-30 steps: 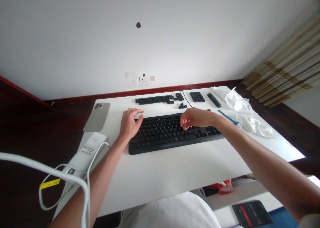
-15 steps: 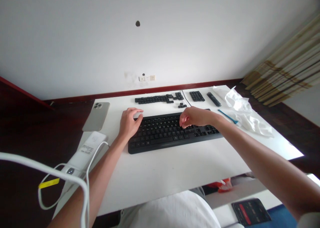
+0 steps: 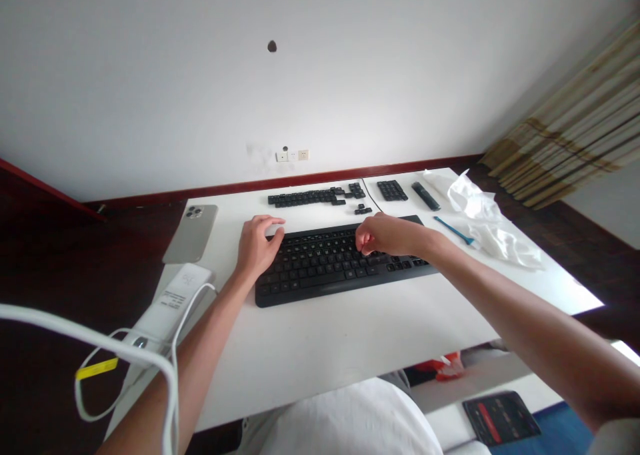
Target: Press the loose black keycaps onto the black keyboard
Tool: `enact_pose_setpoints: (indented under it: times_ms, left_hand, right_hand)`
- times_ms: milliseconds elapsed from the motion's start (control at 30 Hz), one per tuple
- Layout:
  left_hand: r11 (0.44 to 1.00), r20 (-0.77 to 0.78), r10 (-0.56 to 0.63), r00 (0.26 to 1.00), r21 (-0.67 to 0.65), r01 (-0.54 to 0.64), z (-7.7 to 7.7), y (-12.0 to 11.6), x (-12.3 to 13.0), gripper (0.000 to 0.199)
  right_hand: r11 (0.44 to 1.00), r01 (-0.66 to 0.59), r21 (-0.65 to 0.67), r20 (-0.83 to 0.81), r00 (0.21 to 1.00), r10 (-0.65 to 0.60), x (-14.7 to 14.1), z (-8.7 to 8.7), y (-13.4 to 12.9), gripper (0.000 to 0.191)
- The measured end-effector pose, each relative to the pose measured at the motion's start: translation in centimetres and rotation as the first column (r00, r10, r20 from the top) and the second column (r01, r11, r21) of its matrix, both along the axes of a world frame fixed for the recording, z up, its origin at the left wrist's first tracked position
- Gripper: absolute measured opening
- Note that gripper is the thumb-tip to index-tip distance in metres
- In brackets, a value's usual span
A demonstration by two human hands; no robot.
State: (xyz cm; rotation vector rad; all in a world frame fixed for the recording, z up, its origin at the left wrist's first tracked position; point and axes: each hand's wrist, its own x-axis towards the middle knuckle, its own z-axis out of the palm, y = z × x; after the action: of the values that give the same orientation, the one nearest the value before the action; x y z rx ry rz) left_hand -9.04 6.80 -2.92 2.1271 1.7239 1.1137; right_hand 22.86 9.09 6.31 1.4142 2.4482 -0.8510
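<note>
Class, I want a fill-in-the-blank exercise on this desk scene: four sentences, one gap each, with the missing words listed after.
1. Both hands rest on the black ____, the left hand at its left end and the right hand over its keys.
2. The loose keycaps lie in rows ____ the keyboard, toward the wall.
3. The phone lies face ____ on the table.
4. The blue tool lies beside the crumpled ____ plastic.

Missing words: keyboard; behind; down; white

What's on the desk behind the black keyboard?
Behind the keyboard lie rows of loose black keycaps and a smaller block of keys. The right hand covers part of the keyboard's top edge.
</note>
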Motion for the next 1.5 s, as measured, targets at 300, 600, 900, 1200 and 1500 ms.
enact_pose_setpoints:
  times_ms: [300, 600, 900, 1200, 1500]
  left_hand:
    - [1.000, -0.009, -0.007, 1.000, -0.005, 0.007, 0.1, -0.1, 0.0, 0.019]
    - [1.000, -0.003, 0.000, 1.000, 0.001, 0.000, 0.0, -0.1, 0.1, 0.019]
    - [1.000, 0.019, 0.008, 1.000, 0.008, -0.008, -0.1, -0.2, 0.0, 0.018]
    - [0.999, 0.033, -0.013, 0.999, 0.042, 0.012, -0.3, 0.0, -0.2, 0.018]
    - [0.999, 0.037, -0.016, 0.999, 0.047, 0.014, -0.3, -0.1, -0.2, 0.017]
  right_hand:
    - [0.998, -0.056, -0.030, 0.078, 0.995, 0.059, -0.9, 0.3, 1.3, 0.006]
    - [0.988, -0.080, 0.134, 0.186, 0.981, 0.055, -1.2, 0.1, -0.5, 0.011]
    - [0.985, -0.058, 0.164, 0.069, 0.996, 0.048, -0.5, -0.2, -0.9, 0.008]
    - [0.968, 0.190, 0.165, -0.398, 0.911, -0.111, 1.4, -1.0, -1.8, 0.015]
    - [0.713, 0.236, 0.661, -0.388, 0.920, 0.055, 1.1, -4.0, 5.0, 0.021]
